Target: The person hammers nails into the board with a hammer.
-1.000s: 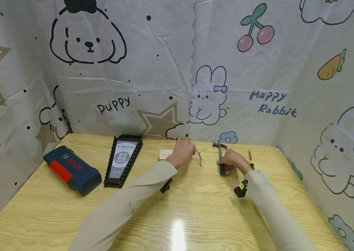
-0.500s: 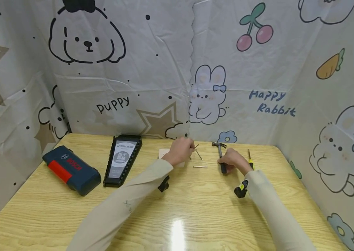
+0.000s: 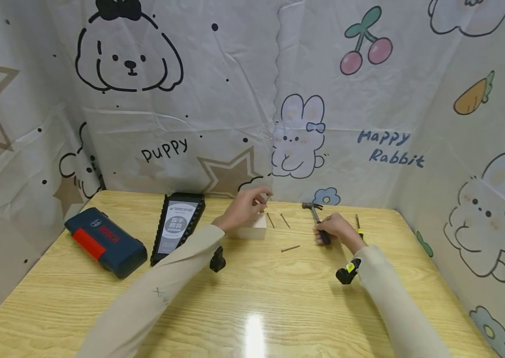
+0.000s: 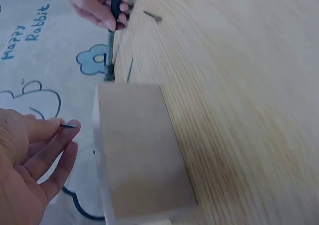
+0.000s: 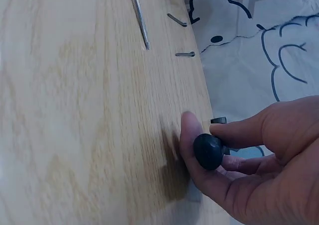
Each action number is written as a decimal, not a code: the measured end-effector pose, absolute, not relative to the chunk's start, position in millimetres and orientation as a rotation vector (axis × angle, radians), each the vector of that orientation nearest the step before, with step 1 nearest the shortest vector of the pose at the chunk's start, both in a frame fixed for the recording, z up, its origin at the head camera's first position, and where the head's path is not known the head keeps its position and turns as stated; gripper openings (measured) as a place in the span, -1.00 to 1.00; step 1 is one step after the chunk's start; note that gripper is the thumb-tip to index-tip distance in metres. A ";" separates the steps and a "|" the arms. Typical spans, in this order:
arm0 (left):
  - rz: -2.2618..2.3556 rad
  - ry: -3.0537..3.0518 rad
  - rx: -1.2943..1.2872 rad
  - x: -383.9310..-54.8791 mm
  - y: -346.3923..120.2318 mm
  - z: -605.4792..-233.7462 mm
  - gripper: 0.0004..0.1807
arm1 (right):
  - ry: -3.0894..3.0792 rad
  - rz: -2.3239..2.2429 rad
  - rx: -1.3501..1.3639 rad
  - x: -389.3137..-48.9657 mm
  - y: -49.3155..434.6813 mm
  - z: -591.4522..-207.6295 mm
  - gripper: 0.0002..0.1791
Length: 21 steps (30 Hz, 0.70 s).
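My left hand [image 3: 242,210] is above a pale wooden block [image 3: 254,232] near the back of the table. In the left wrist view it pinches a nail [image 4: 68,126] between thumb and fingertips, beside the block's top face. The right hand [image 3: 341,229] grips the black handle [image 5: 208,152] of a claw hammer [image 3: 315,214], whose head points to the back wall. Whether the hammer head touches the table cannot be told. Between block and hammer lie three loose nails: a near one [image 3: 290,248], a middle one [image 3: 285,221] and one beside the block [image 3: 271,220].
A blue and red Bosch case [image 3: 106,242] and a black wrench-set holder [image 3: 177,226] lie on the left. Past the right hand is a yellow and black screwdriver [image 3: 359,228]. Patterned cloth [image 3: 234,124] hangs close behind the table's back edge.
Nails have dropped from my left hand and lie apart on the table. That hand has moved left over the block with one nail. The right hand and hammer handle have shifted slightly right.
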<state>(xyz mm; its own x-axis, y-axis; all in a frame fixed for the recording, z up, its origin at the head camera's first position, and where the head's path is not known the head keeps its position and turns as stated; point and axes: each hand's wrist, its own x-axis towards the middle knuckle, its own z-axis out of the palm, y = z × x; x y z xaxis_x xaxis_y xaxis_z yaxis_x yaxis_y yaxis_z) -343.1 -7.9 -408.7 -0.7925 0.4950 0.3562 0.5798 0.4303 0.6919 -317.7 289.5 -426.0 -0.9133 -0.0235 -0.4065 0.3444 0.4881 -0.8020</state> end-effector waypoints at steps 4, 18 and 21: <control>-1.376 -2.550 -0.924 -341.8 -21.2 -410.4 -0.66 | 2.427 -1.417 0.250 -316.2 295.1 -430.8 -0.75; -1.557 -2.462 -0.803 -334.5 -66.2 -420.3 -0.64 | 2.674 -1.260 0.103 -310.4 298.9 -434.3 -0.68; -1.591 -2.451 -0.771 -333.2 -71.6 -422.9 -0.66 | 2.801 -1.155 0.039 -306.9 296.2 -434.6 -0.67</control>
<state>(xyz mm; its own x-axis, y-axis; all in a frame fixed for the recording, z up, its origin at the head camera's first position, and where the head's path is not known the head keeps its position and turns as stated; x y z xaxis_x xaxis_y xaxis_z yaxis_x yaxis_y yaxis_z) -333.2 -71.6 -422.9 -0.8631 0.3493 0.3648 0.4754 0.3180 0.8203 -306.9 296.2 -434.6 -0.9935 -0.0185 -0.1123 0.0660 0.7100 -0.7011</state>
